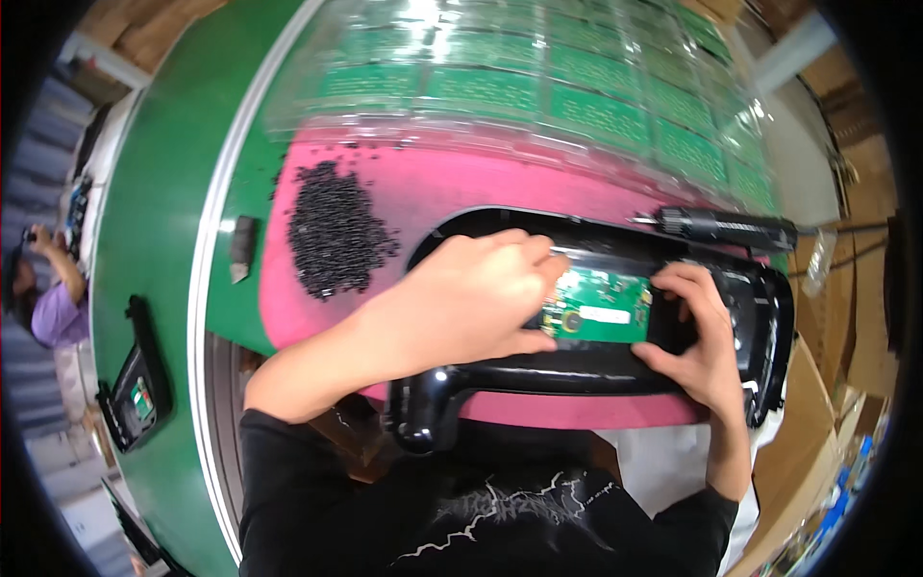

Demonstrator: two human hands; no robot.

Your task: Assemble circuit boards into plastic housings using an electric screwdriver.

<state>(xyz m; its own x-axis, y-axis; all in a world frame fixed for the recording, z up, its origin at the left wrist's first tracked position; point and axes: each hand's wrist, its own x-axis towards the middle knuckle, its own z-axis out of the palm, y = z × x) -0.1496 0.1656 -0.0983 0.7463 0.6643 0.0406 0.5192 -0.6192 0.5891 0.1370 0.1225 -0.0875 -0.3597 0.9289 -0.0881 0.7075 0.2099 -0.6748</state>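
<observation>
A black plastic housing (596, 370) lies on a pink mat (452, 188) in front of me. Inside it sits a green circuit board (598, 308) with a white label. My left hand (461, 298) rests on the housing, its fingertips pressing the board's left edge. The right edge of the board is under the fingers of my right hand (697, 332), whose thumb hooks the housing's near rim. Both hands hold the board in place within the housing.
A heap of small black screws (332, 231) lies on the mat to the left. A black electric screwdriver (721, 228) lies behind the housing. Clear trays of green boards (538, 87) fill the back. Another black housing (135, 385) sits on the green conveyor (154, 221); a person stands far left.
</observation>
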